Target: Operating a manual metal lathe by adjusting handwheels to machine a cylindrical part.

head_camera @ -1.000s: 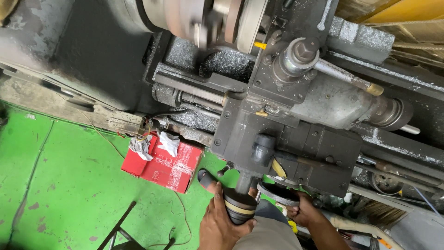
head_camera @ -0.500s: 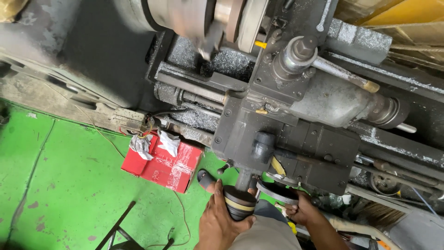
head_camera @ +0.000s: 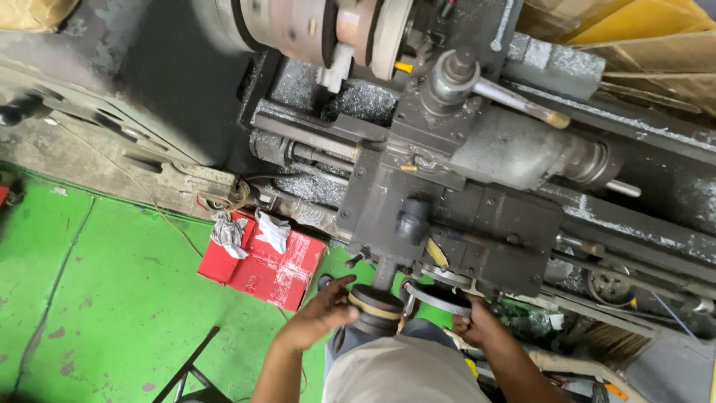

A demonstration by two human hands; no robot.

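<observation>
Seen from above, the person stands at a large, dark grey, oil-stained metal lathe [head_camera: 477, 186] whose bed runs across the upper right of the view. The left hand [head_camera: 322, 317] rests against the round black crank dial with a pale brass-coloured band [head_camera: 375, 304] that sticks out from the front of the lathe's carriage; the fingers curl along its left side and the thumb points up beside it, so the hand is wrapped partly around the dial rather than lying flat. The right hand [head_camera: 477, 327] grips the rim of the thin grey metal handwheel [head_camera: 440, 292] just to the right of that dial, fingers closed over its lower edge. Both controls sit close together at the bottom of the carriage, directly in front of the person's grey-clothed body. Above them a stubby black knob [head_camera: 412, 219] projects from the apron, and higher up a long steel lever with a tan wooden tip [head_camera: 522, 103] slants across the tool post. The rusty brown round chuck [head_camera: 328, 30] is at the top edge. On the green painted floor [head_camera: 97, 298], left of the hands, lies a flat red metal box [head_camera: 261, 261] with crumpled white rags [head_camera: 227, 233] on top.
</observation>
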